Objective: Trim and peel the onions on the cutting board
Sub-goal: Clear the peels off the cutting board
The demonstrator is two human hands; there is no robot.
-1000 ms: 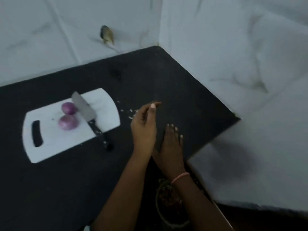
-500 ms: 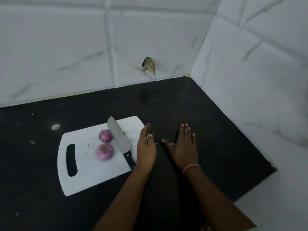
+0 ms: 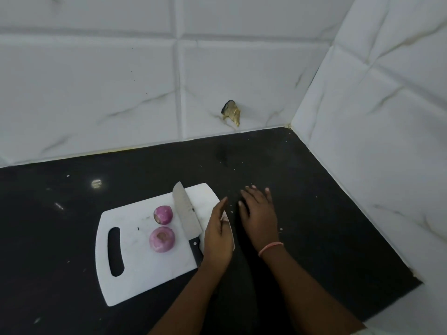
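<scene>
- Two purple onions, one far and one near, sit side by side on the white board, both with pale trimmed ends showing and their skins apparently off.
- A knife lies just right of them, blade pointing away from the person, black handle toward the board's near right edge.
- The left hand is the nearer one: it rests over the board's right edge, beside the handle, fingers straight and together, holding nothing. The onions lie to its left, beyond the blade.
- The right hand lies flat on the dark counter, fingers spread, off the board and also empty.
- Judging from the bare onions, little seems left to do; either hand could reach the knife handle first.
- White tiled walls meet at the corner behind.
</scene>
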